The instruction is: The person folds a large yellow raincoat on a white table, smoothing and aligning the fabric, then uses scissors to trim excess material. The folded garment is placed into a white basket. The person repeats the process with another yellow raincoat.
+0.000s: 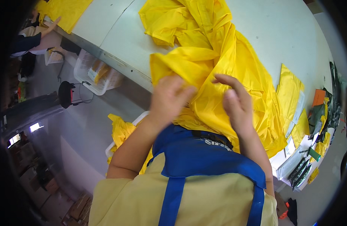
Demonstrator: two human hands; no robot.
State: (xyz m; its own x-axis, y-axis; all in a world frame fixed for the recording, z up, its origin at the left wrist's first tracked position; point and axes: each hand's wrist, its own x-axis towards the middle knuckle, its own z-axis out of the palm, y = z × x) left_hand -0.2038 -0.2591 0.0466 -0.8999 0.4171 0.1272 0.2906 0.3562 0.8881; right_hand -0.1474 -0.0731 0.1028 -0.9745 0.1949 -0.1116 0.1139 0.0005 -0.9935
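Observation:
A large heap of thin, shiny yellow fabric (252, 71) lies crumpled over the table in front of me and hangs over the near edge toward my apron. My left hand (169, 96), smeared by motion, is closed at a raised flap of this fabric; its fingertips are partly blurred. Over the middle of the heap is my right hand (237, 105), with the index finger bent and the thumb apart from it. Nothing shows between those fingers. Whether the fabric is a finished garment cannot be told from its folds.
A pale table (117, 34) carries the heap. White plastic baskets (105, 84) sit below its left edge, one beside my left arm with yellow fabric. Folded yellow pieces (288, 94) and dark packets (301, 171) lie at the right. At far left, another person's hand (52, 26) touches yellow fabric.

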